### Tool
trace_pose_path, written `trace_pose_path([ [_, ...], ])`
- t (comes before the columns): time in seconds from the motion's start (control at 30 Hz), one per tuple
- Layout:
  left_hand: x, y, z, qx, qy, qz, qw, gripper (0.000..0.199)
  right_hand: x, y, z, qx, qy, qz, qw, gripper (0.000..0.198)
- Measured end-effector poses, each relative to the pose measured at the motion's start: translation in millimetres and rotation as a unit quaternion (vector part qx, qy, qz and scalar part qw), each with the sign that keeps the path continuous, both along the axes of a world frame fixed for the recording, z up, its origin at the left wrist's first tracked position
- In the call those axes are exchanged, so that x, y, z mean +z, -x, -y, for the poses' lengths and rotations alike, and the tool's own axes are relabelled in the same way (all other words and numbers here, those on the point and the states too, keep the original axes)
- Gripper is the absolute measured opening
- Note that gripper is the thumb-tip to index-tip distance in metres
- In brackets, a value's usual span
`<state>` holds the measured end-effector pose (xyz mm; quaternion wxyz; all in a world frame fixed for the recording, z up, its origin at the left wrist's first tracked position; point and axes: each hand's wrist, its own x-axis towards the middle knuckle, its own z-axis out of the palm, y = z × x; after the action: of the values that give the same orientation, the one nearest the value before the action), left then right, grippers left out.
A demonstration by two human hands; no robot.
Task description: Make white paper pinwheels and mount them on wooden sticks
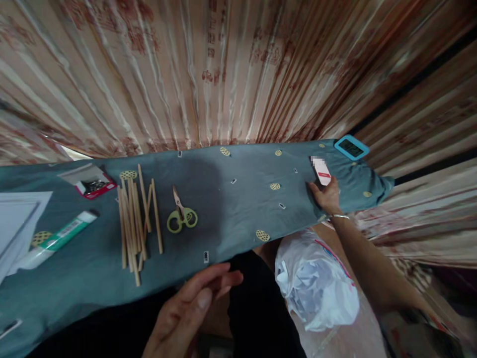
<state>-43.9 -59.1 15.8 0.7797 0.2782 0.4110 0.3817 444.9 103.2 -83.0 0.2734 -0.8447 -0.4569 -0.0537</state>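
My left hand hovers over my lap at the cloth's front edge, fingers loosely bent and apart, holding nothing. At the far right, my right hand has its thumb and fingers around the near end of a smartphone with a lit screen. The phone is on the grey-green patterned cloth. Closest to my left hand on the cloth are scissors with green handles, blades pointing away. To their left is a loose bunch of thin wooden sticks.
A blue-framed digital clock stands beyond the phone. On the left are an open red-and-white box of small dark pieces, a green-and-white tube and white paper. A white plastic bag of crumpled paper hangs below the edge. Curtains surround the surface.
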Motion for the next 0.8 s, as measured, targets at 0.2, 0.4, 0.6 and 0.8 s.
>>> trace_pose_path([
  [0.2, -21.2, -9.7, -7.3, 0.053, -0.043, -0.082, 0.994, 0.054, -16.5, 112.1, 48.2, 0.211, -0.048, 0.022, 0.976, 0.09],
  [0.4, -39.0, -7.1, -20.4, 0.131, -0.119, -0.093, 0.98, 0.053, -19.3, 196.4, 68.6, 0.346, -0.029, 0.079, 0.935, 0.053],
  [0.6, -31.8, 0.5, -30.3, 0.165, -0.204, -0.152, 0.953, 0.05, -10.4, 200.5, 58.6, 0.331, -0.018, 0.073, 0.941, 0.051],
  [0.8, -29.4, 28.3, -42.5, 0.148, -0.357, -0.358, 0.85, 0.061, 16.3, 254.3, 31.4, 0.41, -0.024, 0.006, 0.912, 0.044],
])
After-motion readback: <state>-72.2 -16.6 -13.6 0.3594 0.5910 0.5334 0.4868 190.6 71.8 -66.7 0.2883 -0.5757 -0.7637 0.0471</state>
